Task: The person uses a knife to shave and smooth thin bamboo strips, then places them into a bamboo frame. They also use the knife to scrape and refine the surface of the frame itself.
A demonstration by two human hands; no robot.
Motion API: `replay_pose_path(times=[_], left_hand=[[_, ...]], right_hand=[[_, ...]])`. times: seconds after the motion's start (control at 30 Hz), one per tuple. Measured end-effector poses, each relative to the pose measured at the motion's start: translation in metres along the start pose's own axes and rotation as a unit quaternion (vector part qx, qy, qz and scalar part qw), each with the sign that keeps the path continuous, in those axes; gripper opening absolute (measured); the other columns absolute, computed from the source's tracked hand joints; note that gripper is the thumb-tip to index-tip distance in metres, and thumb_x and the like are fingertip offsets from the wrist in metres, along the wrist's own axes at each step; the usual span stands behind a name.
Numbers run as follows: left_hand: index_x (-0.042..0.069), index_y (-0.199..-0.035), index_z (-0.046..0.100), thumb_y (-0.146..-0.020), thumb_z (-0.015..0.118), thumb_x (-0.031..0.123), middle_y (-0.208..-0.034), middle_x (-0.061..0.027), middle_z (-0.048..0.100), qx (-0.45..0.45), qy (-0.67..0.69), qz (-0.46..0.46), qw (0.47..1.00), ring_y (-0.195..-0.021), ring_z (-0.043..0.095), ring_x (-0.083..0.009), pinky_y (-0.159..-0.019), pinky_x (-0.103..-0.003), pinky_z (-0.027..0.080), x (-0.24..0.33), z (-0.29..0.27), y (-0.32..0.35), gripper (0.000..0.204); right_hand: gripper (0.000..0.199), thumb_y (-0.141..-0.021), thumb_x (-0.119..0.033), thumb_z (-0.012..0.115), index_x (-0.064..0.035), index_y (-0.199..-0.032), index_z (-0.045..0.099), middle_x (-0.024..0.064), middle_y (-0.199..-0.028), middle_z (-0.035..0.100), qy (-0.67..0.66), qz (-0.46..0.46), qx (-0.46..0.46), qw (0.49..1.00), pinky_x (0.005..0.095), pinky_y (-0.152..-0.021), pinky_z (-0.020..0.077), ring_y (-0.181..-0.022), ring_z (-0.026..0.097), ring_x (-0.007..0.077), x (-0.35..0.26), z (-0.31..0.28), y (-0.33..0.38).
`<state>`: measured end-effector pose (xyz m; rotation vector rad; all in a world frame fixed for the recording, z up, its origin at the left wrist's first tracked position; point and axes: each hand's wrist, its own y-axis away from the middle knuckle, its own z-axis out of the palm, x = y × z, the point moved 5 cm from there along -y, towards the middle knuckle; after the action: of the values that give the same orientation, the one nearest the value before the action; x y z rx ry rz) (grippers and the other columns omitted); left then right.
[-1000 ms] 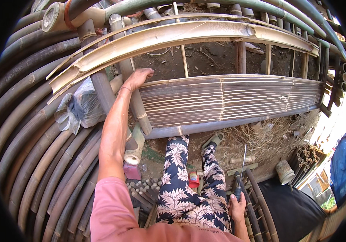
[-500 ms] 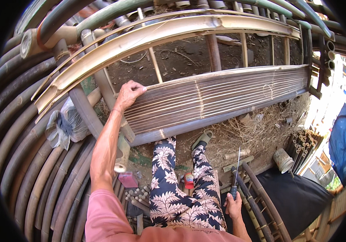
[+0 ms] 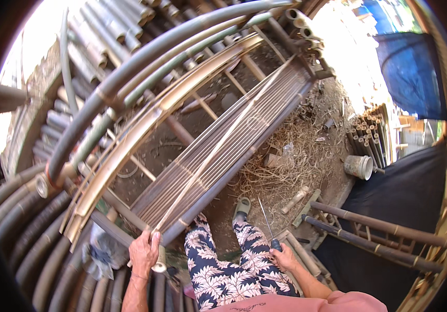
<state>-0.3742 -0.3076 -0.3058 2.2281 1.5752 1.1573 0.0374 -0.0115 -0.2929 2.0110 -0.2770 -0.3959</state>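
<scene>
Over littered ground point(image 3: 307, 156), bamboo slats point(image 3: 227, 153), blue tarp point(image 3: 411, 78)

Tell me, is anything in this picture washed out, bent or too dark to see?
In the head view, glare whitens the area beside the blue tarp; also there, the poles look bowed, likely partly from the wide lens; the black sheet shows little detail; left hand and right hand look fairly clear.
</scene>
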Motion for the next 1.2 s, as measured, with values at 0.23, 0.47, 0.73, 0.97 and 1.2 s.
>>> replay_pose_path(times=[0.23,0.47,0.73,0.97,1.2], left_hand=[[0.000,-0.080,0.063,-0.094,0.056,0.036,-0.065,-0.0178,0.062,-0.123,-0.027,-0.027,0.992,-0.063,0.062,-0.0328,-0.060,-0.045,0.047,0.071,-0.011,0.029,0.040],[-0.001,-0.099,0.063,-0.100,0.051,0.036,-0.067,-0.0027,0.058,-0.266,0.232,-0.103,0.930,-0.053,0.050,-0.0088,-0.047,-0.024,0.040,0.103,-0.019,0.031,0.038],[-0.001,-0.129,0.053,-0.101,0.049,0.035,-0.086,-0.0139,0.070,-0.387,0.292,-0.016,0.874,-0.061,0.063,-0.0148,-0.054,-0.026,0.051,0.093,-0.051,0.119,0.045],[-0.007,-0.133,0.048,-0.100,0.037,0.025,-0.077,-0.0154,0.067,-0.445,0.426,0.126,0.777,-0.058,0.060,-0.0148,-0.052,-0.023,0.049,0.214,-0.122,0.138,0.047],[-0.015,-0.128,0.045,-0.098,0.031,0.023,-0.070,-0.0148,0.060,-0.441,0.485,0.143,0.741,-0.050,0.057,-0.0160,-0.049,-0.023,0.048,0.250,-0.169,0.135,0.050]], right_hand=[[0.034,-0.085,-0.021,0.072,-0.0009,-0.105,0.054,0.0035,-0.067,0.060,-0.115,-0.049,0.011,0.992,0.0291,-0.044,0.0452,-0.051,0.055,0.0110,0.041,-0.034,0.010],[0.037,-0.087,-0.026,0.069,-0.0018,-0.110,0.054,0.0034,-0.069,0.058,-0.192,-0.096,-0.002,0.977,0.0282,-0.043,0.0459,-0.049,0.055,0.0111,0.042,-0.061,-0.024],[0.018,-0.090,-0.021,0.061,-0.0056,-0.097,0.055,0.0048,-0.070,0.058,-0.379,-0.127,0.144,0.905,0.0290,-0.042,0.0467,-0.050,0.056,0.0143,0.028,-0.024,0.012],[0.020,-0.085,-0.023,0.065,-0.0055,-0.091,0.057,0.0044,-0.074,0.060,-0.444,-0.052,0.096,0.889,0.0291,-0.044,0.0470,-0.052,0.056,0.0144,0.062,0.064,0.085],[0.026,-0.087,-0.029,0.066,-0.0057,-0.095,0.056,0.0035,-0.072,0.059,-0.357,-0.060,0.124,0.924,0.0275,-0.040,0.0445,-0.048,0.054,0.0116,0.086,0.102,0.141]])
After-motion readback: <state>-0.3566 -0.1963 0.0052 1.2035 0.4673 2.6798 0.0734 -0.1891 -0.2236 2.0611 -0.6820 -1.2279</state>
